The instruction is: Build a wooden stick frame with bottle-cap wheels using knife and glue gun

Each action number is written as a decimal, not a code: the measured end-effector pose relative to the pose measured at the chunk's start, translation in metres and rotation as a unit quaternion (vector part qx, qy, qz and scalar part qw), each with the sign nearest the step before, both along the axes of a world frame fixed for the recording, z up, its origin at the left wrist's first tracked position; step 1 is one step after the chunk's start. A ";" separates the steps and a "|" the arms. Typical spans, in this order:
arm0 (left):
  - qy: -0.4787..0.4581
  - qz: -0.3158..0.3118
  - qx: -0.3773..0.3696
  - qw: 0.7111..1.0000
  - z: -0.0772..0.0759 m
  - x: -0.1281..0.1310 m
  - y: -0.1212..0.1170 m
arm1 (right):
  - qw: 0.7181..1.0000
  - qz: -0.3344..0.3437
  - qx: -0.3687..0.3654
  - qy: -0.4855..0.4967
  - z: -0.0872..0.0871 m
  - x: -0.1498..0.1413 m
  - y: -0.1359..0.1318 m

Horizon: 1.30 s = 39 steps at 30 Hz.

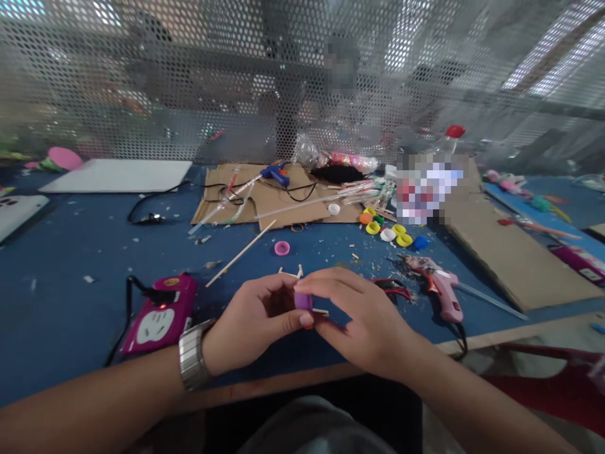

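My left hand [255,321], with a metal-banded watch [193,356] at the wrist, pinches a purple bottle cap [303,302] above the table's front part. From the other side my right hand [362,318] curls its fingers around the same cap, thumb and fingertips touching it. A small orange-red bit shows beneath the cap, and a short wooden stick [321,311] juts out beside it; how they are joined is hidden by the fingers. Just beyond my hands lie small cut wooden pieces [299,271]. A pink bottle cap [282,248] lies farther out on the blue table.
To the right rests a pink glue gun [442,290] with a clear glue stick. A magenta power strip [163,314] sits left. Yellow caps [404,240] and others cluster mid-right. At the back, a blue glue gun [275,174] lies on cardboard [283,208]; a long wooden stick [241,253] lies nearer.
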<state>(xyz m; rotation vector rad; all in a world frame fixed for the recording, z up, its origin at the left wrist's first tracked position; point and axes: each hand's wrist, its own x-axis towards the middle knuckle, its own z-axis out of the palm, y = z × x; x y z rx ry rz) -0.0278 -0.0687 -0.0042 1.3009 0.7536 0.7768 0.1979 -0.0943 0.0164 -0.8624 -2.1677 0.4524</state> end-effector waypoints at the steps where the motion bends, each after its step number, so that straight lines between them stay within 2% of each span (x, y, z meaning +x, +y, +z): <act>1: 0.004 -0.001 0.000 1.000 0.000 0.000 0.000 | 1.000 0.010 -0.003 -0.001 0.000 0.000 0.000; 5: 0.018 0.008 0.003 1.000 0.001 0.001 0.000 | 0.999 0.030 -0.021 -0.017 0.007 0.000 0.004; 11: 0.043 0.059 0.025 0.997 0.002 0.000 0.000 | 0.998 0.004 -0.036 -0.058 0.014 -0.002 0.011; 14: 0.036 0.075 0.031 0.996 0.001 0.002 0.000 | 0.998 -0.015 -0.022 -0.062 0.015 -0.004 0.011; 17: -0.009 0.069 0.019 0.997 0.000 0.004 0.000 | 0.998 -0.024 -0.011 -0.058 0.017 -0.004 0.015; 20: -0.022 0.090 0.040 0.995 -0.001 0.005 0.000 | 0.997 -0.047 -0.027 -0.046 0.019 0.003 0.029; 23: 0.021 0.122 0.095 0.988 -0.001 0.004 -0.001 | 0.993 -0.082 -0.056 -0.069 0.017 0.017 0.054; 26: 0.068 0.092 0.129 0.985 0.002 0.002 -0.003 | 0.967 -0.136 -0.085 -0.199 0.014 0.027 0.081; 28: 0.081 0.058 0.144 0.985 0.005 0.001 -0.005 | 0.954 -0.146 -0.097 -0.244 0.010 0.029 0.095; 33: 0.108 -0.015 0.150 0.983 0.008 0.002 -0.010 | 0.936 -0.124 -0.098 -0.316 0.001 0.027 0.110; 36: 0.112 -0.013 0.156 0.981 0.008 0.002 -0.011 | 0.928 -0.106 -0.085 -0.346 0.001 0.022 0.111; 39: 0.101 -0.003 0.159 0.982 0.009 0.002 -0.010 | 0.932 -0.077 -0.067 -0.347 0.006 0.011 0.112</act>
